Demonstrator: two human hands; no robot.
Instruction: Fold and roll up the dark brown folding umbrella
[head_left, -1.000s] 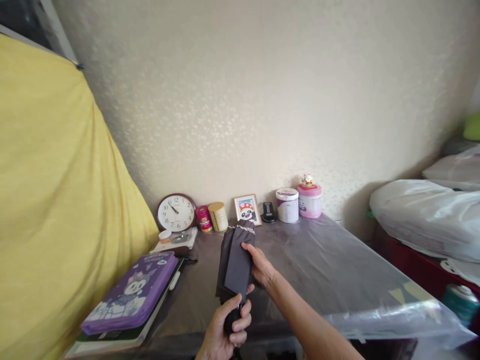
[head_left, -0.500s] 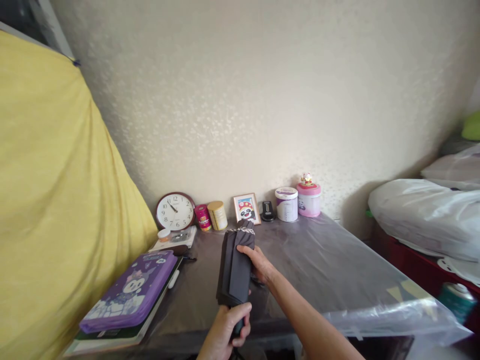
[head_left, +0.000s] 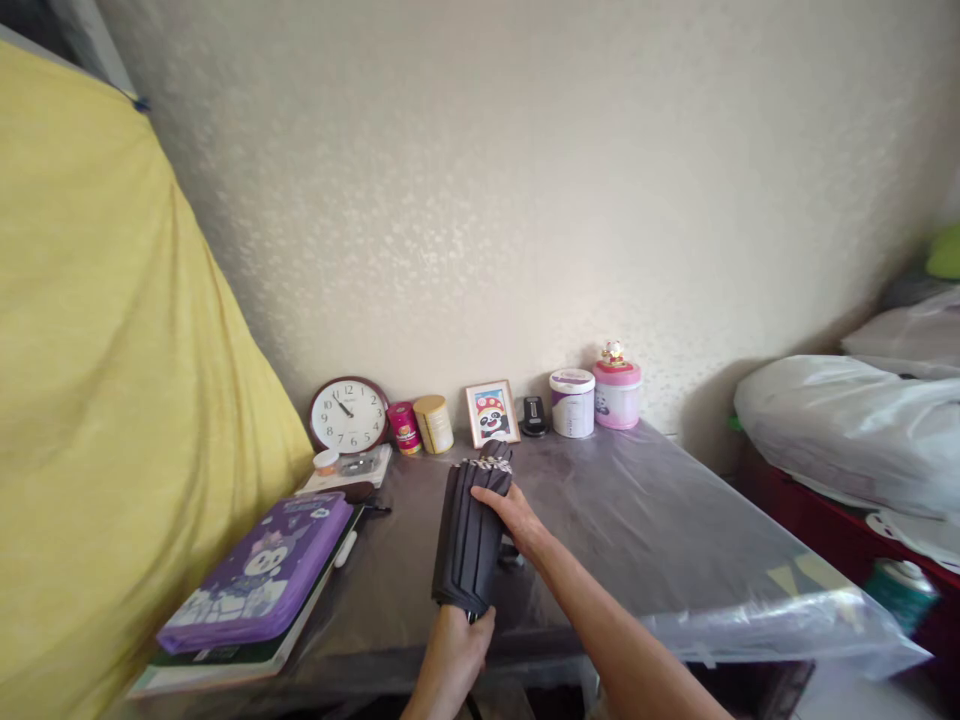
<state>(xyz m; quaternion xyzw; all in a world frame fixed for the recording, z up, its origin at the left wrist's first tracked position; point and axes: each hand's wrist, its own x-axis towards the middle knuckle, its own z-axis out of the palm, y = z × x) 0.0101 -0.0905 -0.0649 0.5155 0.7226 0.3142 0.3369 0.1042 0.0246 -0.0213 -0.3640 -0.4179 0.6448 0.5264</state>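
A folded dark grey umbrella (head_left: 469, 535) is held over the near edge of the table (head_left: 645, 530), its tip pointing toward the wall. My left hand (head_left: 455, 655) is closed around the handle at the bottom end, which it hides. My right hand (head_left: 504, 505) wraps over the upper part of the folded canopy, fingers pressed against the cloth near the silver-tipped ribs.
A purple cartoon case (head_left: 259, 575) lies on a book at the left. Along the wall stand a round clock (head_left: 347, 413), two small tins (head_left: 421, 425), a framed picture (head_left: 491, 413), a white tub (head_left: 572, 403) and a pink tub (head_left: 617, 393). Yellow cloth (head_left: 112, 400) hangs left; plastic-wrapped bundles (head_left: 847, 430) lie right.
My left hand has slid down the handle toward me, and the canopy folds are drawn tighter. My right hand stays on the upper canopy. The view has tilted up slightly.
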